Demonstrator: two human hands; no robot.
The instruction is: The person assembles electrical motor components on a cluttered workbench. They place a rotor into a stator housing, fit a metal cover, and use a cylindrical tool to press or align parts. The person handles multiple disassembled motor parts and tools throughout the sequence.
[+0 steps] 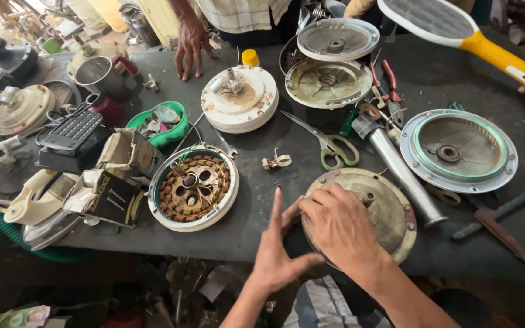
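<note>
Two hands work at the near edge of a dark workbench [262, 225], both on one round metal motor cover [390, 212] that lies flat, near and slightly right of centre. The right hand [338, 228] is spread over the cover's left half, fingers curled down and grasping its rim, seemingly to pin it in place. The left hand [277, 252] is released, fingers splayed upward, its thumb reaching toward the cover's near-left edge; whether it actually touches the metal is hard to tell, since the right wrist hides the contact.

Just left of the hands sits an opened fan motor [194, 187], its copper-wound stator facing up in a white casing, with thin wires trailing off. Farther away stands a white motor housing [240, 99] with a yellow cap [250, 57] behind it. Two more grey discs [332, 61] are stacked at the far centre, and a silver ring-shaped cover [459, 150] with a greenish inner band rests at the right. A steel tube [403, 173] lies diagonally between it and the held cover, and green-handled scissors [329, 146] lie open just beyond the hands (within easy reach).

At the far side another person's hand [191, 45] presses its fingertips on the bench. A yellow-handled racket-shaped swatter [451, 27] crosses the far right corner. A green bowl [164, 124] of small bits, a black keypad device [73, 130] and a clothes iron [37, 197] crowd the left.
</note>
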